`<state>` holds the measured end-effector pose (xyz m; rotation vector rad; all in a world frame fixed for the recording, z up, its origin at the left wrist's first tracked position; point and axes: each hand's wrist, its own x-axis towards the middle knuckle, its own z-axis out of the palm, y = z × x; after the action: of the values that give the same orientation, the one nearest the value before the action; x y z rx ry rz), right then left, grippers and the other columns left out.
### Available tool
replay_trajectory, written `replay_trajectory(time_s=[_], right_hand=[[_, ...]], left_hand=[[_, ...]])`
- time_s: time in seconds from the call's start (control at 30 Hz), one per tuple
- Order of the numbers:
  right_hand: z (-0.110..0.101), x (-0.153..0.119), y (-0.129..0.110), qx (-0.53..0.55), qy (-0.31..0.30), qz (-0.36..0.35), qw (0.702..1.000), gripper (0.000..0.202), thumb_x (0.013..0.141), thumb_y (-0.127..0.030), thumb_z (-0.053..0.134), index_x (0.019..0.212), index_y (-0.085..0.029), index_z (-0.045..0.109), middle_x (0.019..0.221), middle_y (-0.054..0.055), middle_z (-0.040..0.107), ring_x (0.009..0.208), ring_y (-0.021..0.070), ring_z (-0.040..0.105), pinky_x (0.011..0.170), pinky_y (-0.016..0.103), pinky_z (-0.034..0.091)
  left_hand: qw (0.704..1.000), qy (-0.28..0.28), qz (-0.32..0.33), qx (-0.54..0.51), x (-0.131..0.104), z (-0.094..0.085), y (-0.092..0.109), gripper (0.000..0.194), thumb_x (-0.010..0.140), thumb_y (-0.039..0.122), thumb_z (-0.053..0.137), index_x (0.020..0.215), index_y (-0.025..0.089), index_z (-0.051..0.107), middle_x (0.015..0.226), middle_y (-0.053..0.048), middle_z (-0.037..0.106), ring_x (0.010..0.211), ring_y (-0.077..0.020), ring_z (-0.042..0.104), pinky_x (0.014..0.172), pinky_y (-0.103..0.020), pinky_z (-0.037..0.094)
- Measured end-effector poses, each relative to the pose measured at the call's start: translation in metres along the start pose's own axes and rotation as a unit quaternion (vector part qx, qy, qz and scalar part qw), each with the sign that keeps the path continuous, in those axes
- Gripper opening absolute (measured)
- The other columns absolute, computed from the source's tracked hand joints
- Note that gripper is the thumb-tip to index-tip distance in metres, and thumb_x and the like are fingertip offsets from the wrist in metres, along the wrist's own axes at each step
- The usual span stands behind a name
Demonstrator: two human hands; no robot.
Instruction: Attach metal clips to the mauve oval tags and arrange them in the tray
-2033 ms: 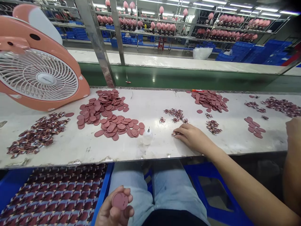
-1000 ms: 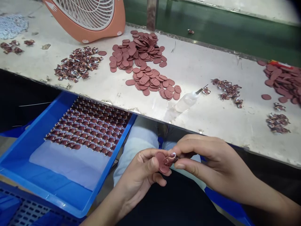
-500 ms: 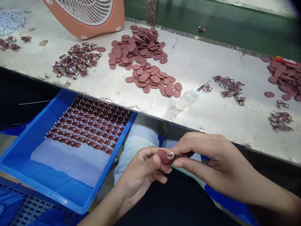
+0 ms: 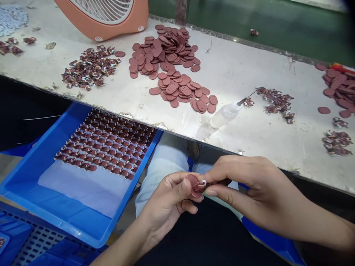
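Disc (image 4: 192, 181), a small reddish oval, sits over the lap at 6 o'clock, below the worktop (image 4: 238, 70) edge. Left hand (image 4: 169, 201) pinches it, its grip closed on the disc with the thumb across its face. Right hand (image 4: 249, 188) meets it from 3 o'clock; its grip is narrow, thumb and forefinger pressing a tiny dark piece (image 4: 202, 186) with a white fleck onto the disc. At 9 o'clock a blue tray (image 4: 36, 173) holds neat rows of finished pieces on white sheet. On the worktop at 12 o'clock lie heaps of discs (image 4: 169, 55); a clear bottle (image 4: 225, 114) lies on its side at 1 o'clock. A fan (image 4: 111, 16) stands at 11 o'clock.
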<state>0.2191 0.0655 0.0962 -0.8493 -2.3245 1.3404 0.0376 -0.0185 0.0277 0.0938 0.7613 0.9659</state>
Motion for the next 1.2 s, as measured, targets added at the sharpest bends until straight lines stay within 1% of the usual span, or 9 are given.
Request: replay_trajectory(time_s=[0.23, 0.33, 0.43, 0.6, 0.8, 1.0, 1.1, 1.17, 1.2], right_hand=[[0.000, 0.001, -0.003, -0.042, -0.009, -0.034, 0.998, 0.011, 0.097, -0.018, 0.059, 0.103, -0.021, 0.067, 0.085, -0.001, 0.070, 0.074, 0.0102, 0.065, 0.068, 0.021, 0.052], [-0.001, 0.003, -0.003, -0.046, -0.008, -0.031, 0.998, 0.011, 0.096, -0.018, 0.060, 0.103, -0.021, 0.068, 0.085, -0.001, 0.070, 0.074, 0.0101, 0.065, 0.069, 0.021, 0.052], [-0.002, 0.004, -0.002, -0.045, -0.016, -0.023, 0.999, 0.012, 0.096, -0.018, 0.060, 0.104, -0.021, 0.069, 0.086, 0.000, 0.070, 0.075, 0.0113, 0.066, 0.069, 0.022, 0.052], [-0.001, 0.007, -0.002, -0.063, -0.025, -0.021, 0.998, 0.012, 0.096, -0.018, 0.059, 0.103, -0.020, 0.069, 0.086, 0.001, 0.069, 0.076, 0.0120, 0.064, 0.069, 0.023, 0.050], [0.000, 0.009, -0.002, -0.087, -0.017, -0.051, 0.995, 0.009, 0.095, -0.016, 0.060, 0.100, -0.018, 0.067, 0.083, 0.000, 0.067, 0.074, 0.0110, 0.062, 0.068, 0.022, 0.049], [-0.001, 0.005, -0.006, -0.089, -0.017, -0.073, 0.993, 0.011, 0.099, -0.019, 0.056, 0.106, -0.021, 0.064, 0.088, 0.001, 0.068, 0.076, 0.0120, 0.064, 0.069, 0.023, 0.051], [0.000, -0.002, -0.012, -0.087, -0.027, -0.099, 0.991, 0.018, 0.098, -0.015, 0.057, 0.113, -0.022, 0.061, 0.093, 0.001, 0.070, 0.078, 0.0114, 0.065, 0.071, 0.021, 0.053], [0.002, -0.007, -0.015, -0.094, -0.022, -0.103, 0.990, 0.021, 0.097, -0.014, 0.058, 0.115, -0.023, 0.062, 0.092, 0.002, 0.070, 0.074, 0.0127, 0.065, 0.065, 0.022, 0.054], [0.004, -0.010, -0.016, -0.093, -0.002, -0.102, 0.990, 0.020, 0.096, -0.016, 0.059, 0.114, -0.023, 0.064, 0.090, 0.002, 0.070, 0.072, 0.0138, 0.065, 0.062, 0.022, 0.054]], left_hand=[[1.000, 0.006, -0.004, -0.006, -0.001, 0.000, 0.000, 0.035, 0.067, 0.048, 0.086, 0.077, 0.015, 0.078, 0.067, 0.000, 0.065, 0.056, -0.0055, 0.058, 0.050, -0.011, 0.051], [1.000, -0.001, 0.000, -0.011, -0.001, 0.000, 0.001, 0.036, 0.067, 0.048, 0.086, 0.076, 0.015, 0.078, 0.067, 0.001, 0.064, 0.055, -0.0048, 0.057, 0.049, -0.010, 0.050], [1.000, -0.003, 0.008, -0.008, 0.000, 0.000, 0.001, 0.035, 0.070, 0.048, 0.084, 0.080, 0.015, 0.078, 0.069, 0.000, 0.064, 0.057, -0.0049, 0.057, 0.050, -0.010, 0.051], [0.999, 0.033, 0.009, -0.015, 0.002, 0.001, 0.000, 0.035, 0.068, 0.045, 0.086, 0.083, 0.014, 0.078, 0.065, 0.001, 0.062, 0.056, -0.0055, 0.057, 0.047, -0.011, 0.049], [0.997, 0.062, 0.011, -0.033, 0.001, 0.006, 0.002, 0.032, 0.069, 0.042, 0.087, 0.083, 0.015, 0.078, 0.066, 0.001, 0.064, 0.058, -0.0057, 0.058, 0.048, -0.011, 0.046], [0.997, 0.056, 0.043, -0.021, -0.006, 0.010, 0.002, 0.032, 0.063, 0.041, 0.091, 0.081, 0.017, 0.080, 0.067, -0.001, 0.069, 0.057, -0.0070, 0.060, 0.049, -0.013, 0.047], [0.997, 0.039, 0.064, -0.018, -0.011, 0.015, 0.003, 0.028, 0.061, 0.039, 0.092, 0.080, 0.021, 0.081, 0.068, -0.002, 0.072, 0.057, -0.0081, 0.062, 0.050, -0.014, 0.047], [0.997, 0.023, 0.069, -0.021, -0.014, 0.019, 0.004, 0.027, 0.060, 0.037, 0.093, 0.079, 0.022, 0.081, 0.063, 0.000, 0.070, 0.054, -0.0073, 0.060, 0.050, -0.014, 0.046], [0.997, 0.016, 0.069, -0.025, -0.015, 0.021, 0.005, 0.027, 0.059, 0.036, 0.093, 0.079, 0.022, 0.081, 0.062, 0.000, 0.069, 0.052, -0.0066, 0.059, 0.049, -0.014, 0.045]])
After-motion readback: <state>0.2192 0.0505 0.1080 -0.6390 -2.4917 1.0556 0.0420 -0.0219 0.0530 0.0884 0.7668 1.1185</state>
